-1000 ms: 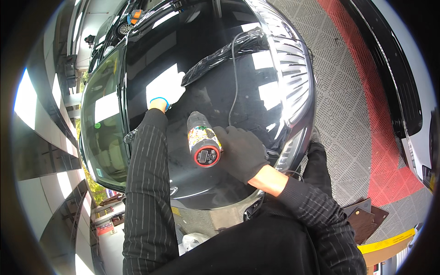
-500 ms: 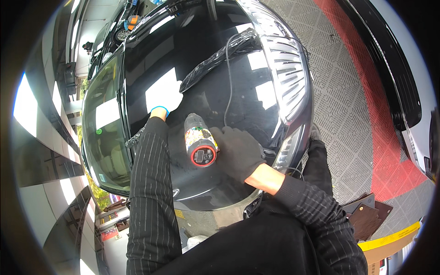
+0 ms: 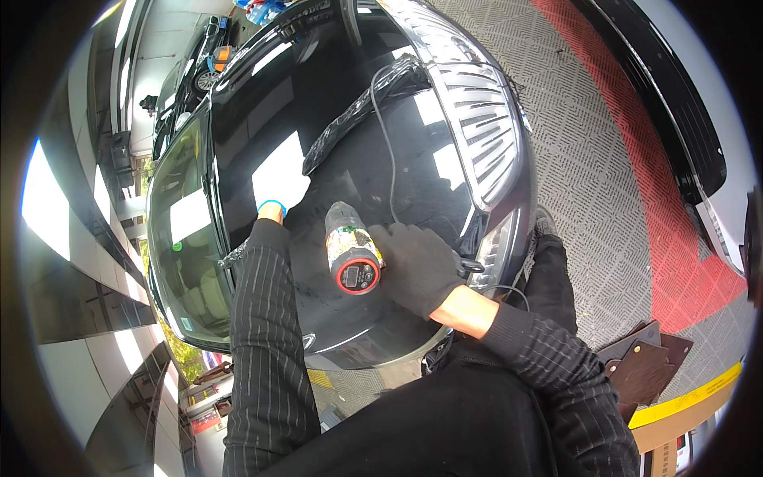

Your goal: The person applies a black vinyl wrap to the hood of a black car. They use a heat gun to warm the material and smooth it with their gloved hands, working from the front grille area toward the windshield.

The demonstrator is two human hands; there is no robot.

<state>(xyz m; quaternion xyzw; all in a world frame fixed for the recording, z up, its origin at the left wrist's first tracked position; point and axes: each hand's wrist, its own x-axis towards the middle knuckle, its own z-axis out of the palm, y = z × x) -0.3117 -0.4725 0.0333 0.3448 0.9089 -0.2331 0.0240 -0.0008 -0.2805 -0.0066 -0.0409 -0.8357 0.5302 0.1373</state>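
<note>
My right hand (image 3: pixel 417 269), in a dark grey glove, is closed round the handle of a heat gun (image 3: pixel 348 238). Colourful stickers cover the barrel, and its red-ringed rear display faces me. The nozzle points away over a glossy black car hood (image 3: pixel 350 318). Farther off to the left, my left hand (image 3: pixel 292 191) wears a white glove with a blue cuff. Its fingers seem closed on the near end of a crumpled strip of black film (image 3: pixel 350 115) running across the hood to the grille; glare blurs them.
A grey cable (image 3: pixel 385 135) loops over the hood beside the film. The chrome grille (image 3: pixel 477 111) and headlight (image 3: pixel 494 250) edge the car's right side; the windshield (image 3: pixel 187 254) is at left. Brown panels (image 3: pixel 642 366) and a cardboard box (image 3: pixel 683 409) stand lower right.
My left hand has come slightly nearer with the film end. The heat gun has shifted a little in view, and the whole view has moved slightly.
</note>
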